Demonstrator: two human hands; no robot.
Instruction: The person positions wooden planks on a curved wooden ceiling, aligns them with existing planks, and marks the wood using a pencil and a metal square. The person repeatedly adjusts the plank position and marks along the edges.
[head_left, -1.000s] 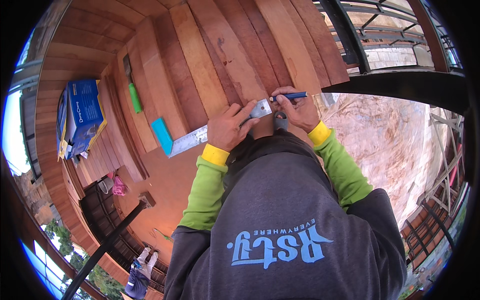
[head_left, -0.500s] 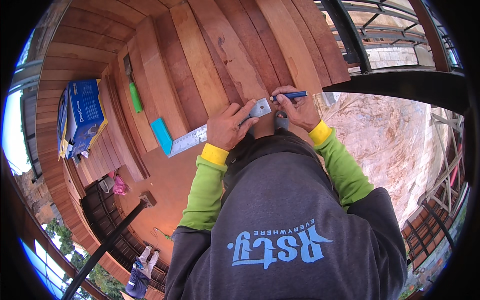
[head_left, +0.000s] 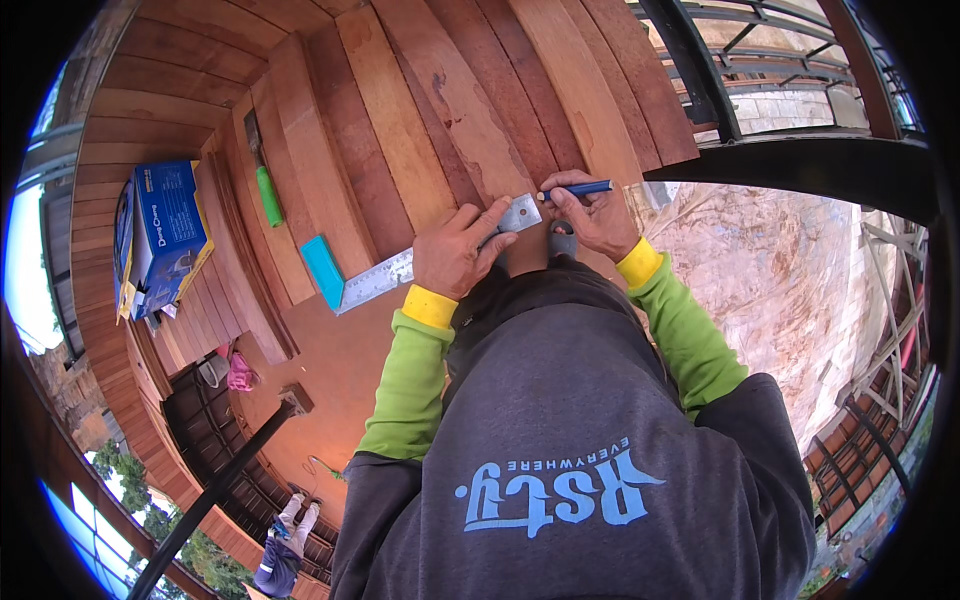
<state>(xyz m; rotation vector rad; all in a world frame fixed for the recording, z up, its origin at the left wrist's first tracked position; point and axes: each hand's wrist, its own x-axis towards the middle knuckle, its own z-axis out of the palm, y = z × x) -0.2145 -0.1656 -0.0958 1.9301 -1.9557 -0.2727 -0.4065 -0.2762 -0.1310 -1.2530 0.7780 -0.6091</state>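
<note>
Holding the metal square (head_left: 383, 280) mid-frame, the left hand (head_left: 458, 252) is part-curled over it; the right hand (head_left: 597, 222), nearly closed, pinches a blue pencil (head_left: 582, 190) — uneven left-finger pressure could skew the square.

From the person's head, we look steeply down, close over the dark-grey fabric shirt (head_left: 585, 390), onto reddish-brown wooden boards (head_left: 465, 115).

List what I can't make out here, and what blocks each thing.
All in the head view:
- Middle of the metal square's blade: hidden under the left hand.
- Any line by the pencil in the right hand: too small to tell.
- Upper ends of some boards: cut off by the upper edge.
- Far co-worker's hands: too small.
</note>
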